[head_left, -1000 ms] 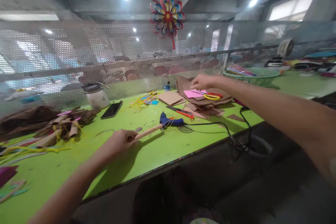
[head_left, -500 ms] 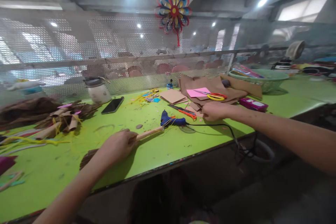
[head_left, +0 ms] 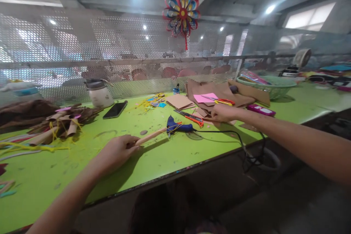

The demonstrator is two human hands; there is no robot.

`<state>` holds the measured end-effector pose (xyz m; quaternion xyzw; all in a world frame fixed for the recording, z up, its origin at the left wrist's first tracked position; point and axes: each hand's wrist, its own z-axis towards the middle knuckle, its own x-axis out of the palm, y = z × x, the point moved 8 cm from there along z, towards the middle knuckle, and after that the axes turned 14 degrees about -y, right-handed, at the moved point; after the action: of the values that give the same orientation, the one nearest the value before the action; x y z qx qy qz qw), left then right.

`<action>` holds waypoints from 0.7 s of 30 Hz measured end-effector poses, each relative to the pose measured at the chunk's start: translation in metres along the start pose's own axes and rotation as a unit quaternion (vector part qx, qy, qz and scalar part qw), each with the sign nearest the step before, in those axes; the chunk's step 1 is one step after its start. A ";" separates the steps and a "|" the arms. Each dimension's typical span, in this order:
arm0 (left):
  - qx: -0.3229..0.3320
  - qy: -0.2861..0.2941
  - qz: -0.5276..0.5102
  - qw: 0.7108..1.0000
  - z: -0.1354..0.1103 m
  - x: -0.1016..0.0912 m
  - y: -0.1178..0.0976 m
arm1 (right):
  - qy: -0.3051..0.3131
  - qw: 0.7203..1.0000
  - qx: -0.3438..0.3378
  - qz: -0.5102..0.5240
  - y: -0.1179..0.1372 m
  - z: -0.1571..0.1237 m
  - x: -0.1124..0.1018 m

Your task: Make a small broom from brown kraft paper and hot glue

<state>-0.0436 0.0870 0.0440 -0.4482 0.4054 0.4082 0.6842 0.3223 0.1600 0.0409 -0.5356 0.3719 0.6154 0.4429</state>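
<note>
My left hand (head_left: 116, 151) is closed round the near end of a thin brown paper roll (head_left: 150, 136) that lies on the green table (head_left: 170, 157) and points toward a blue glue gun (head_left: 178, 128). My right hand (head_left: 223, 112) reaches across to a pile of brown cardboard pieces (head_left: 216, 97), its fingers curled on the pile's near edge; what they hold I cannot make out. A pink sheet (head_left: 204, 97) and yellow-and-red scissors (head_left: 223, 101) lie on top of that pile. An orange-handled knife (head_left: 192, 117) rests between the glue gun and my right hand.
A black phone (head_left: 115, 109) and a white jar (head_left: 99, 94) stand at the back by the perforated metal screen (head_left: 109, 55). Brown paper rolls and yellow strips (head_left: 55, 124) are heaped at left. A green basket (head_left: 267, 85) and a pink box (head_left: 261, 110) sit at right. The glue gun's black cord (head_left: 241, 142) hangs over the table edge.
My right hand came back from the pink sheet on top of the pile to the pile's near edge. The left hand kept its hold on the paper roll.
</note>
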 end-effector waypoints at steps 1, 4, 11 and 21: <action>0.004 0.004 -0.006 1.000 -0.001 -0.001 -0.001 | -0.008 1.000 -0.002 0.010 -0.001 0.000 -0.001; 0.010 0.015 -0.018 1.000 -0.001 -0.004 -0.004 | -0.040 0.998 -0.005 0.038 -0.005 -0.001 -0.010; -0.041 0.047 -0.092 0.994 0.008 -0.008 0.005 | -0.102 0.990 0.029 0.094 -0.025 -0.006 -0.044; -0.095 0.010 -0.108 0.989 0.017 -0.032 0.018 | -0.286 0.956 -0.046 0.042 0.071 -0.054 -0.106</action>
<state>-0.0674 0.1018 0.0734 -0.5568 0.3210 0.3638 0.6743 0.2769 0.0711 0.1366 -0.3412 0.2229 0.7774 0.4791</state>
